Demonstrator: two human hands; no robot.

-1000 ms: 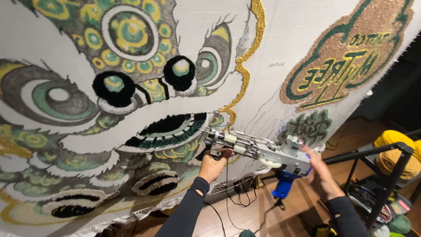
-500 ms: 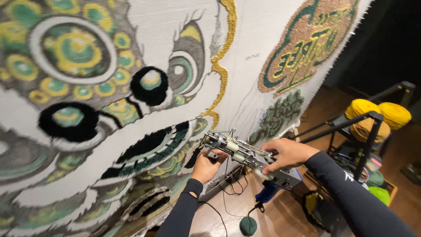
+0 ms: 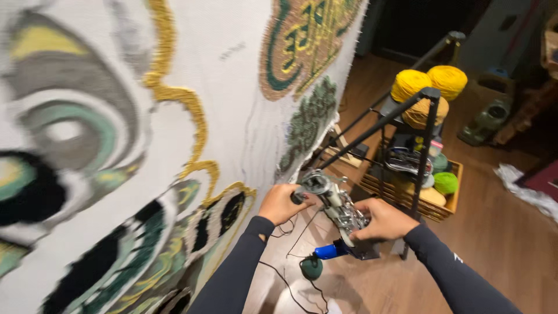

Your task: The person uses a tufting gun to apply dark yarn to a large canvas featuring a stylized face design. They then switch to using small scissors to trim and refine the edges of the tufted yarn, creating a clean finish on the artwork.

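My left hand (image 3: 280, 203) grips the front handle of a metal tufting gun (image 3: 334, 206). My right hand (image 3: 381, 220) holds the gun's rear body, above its blue part (image 3: 326, 251). Both arms wear dark sleeves. The gun's front end points at the stretched white cloth (image 3: 232, 87), which carries a tufted design with yellow curls (image 3: 192, 116), green and black bands (image 3: 145, 244) and a round green-and-tan emblem (image 3: 302, 40). A dark cable (image 3: 285, 279) hangs from the gun toward the floor.
A black metal frame brace (image 3: 407, 110) stands right of the cloth. Behind it are yellow yarn cones (image 3: 430, 87) and a wooden crate (image 3: 447, 197) with green yarn. A dark green yarn ball (image 3: 311, 268) lies on the wooden floor (image 3: 500, 244). White crumpled material (image 3: 523, 186) is at far right.
The view has swung right and closer to the cloth's lower right part. Both hands kept their hold on the gun, which now sits nearer the cloth's edge.
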